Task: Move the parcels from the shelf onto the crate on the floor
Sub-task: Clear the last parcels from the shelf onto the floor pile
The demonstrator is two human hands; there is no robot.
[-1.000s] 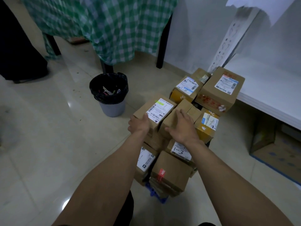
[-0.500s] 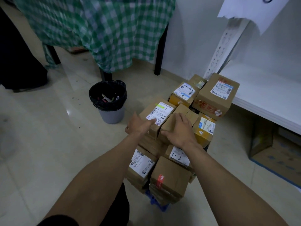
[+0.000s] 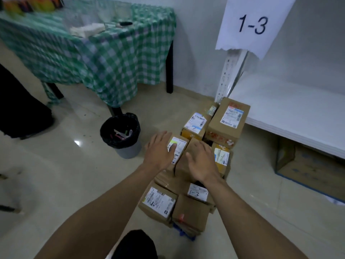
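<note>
Floor (image 3: 56, 174): bin (image 3: 128, 150) beside parcels (image 3: 192, 210); shelf (image 3: 289, 109) right; checked table (image 3: 112, 62) behind.

Green-and-white checked tablecloth (image 3: 112, 58) far left, brown cardboard parcels (image 3: 190, 210) with white labels, one yellow-orange parcel (image 3: 221, 169) at right, blue crate (image 3: 182, 232) beneath, black-lined grey bin (image 3: 128, 149), white shelf (image 3: 291, 113) right, white sign (image 3: 252, 25) with dark numerals, glossy beige floor (image 3: 56, 174).

About ten parcels (image 3: 228, 124), two hands (image 3: 158, 152)
</note>
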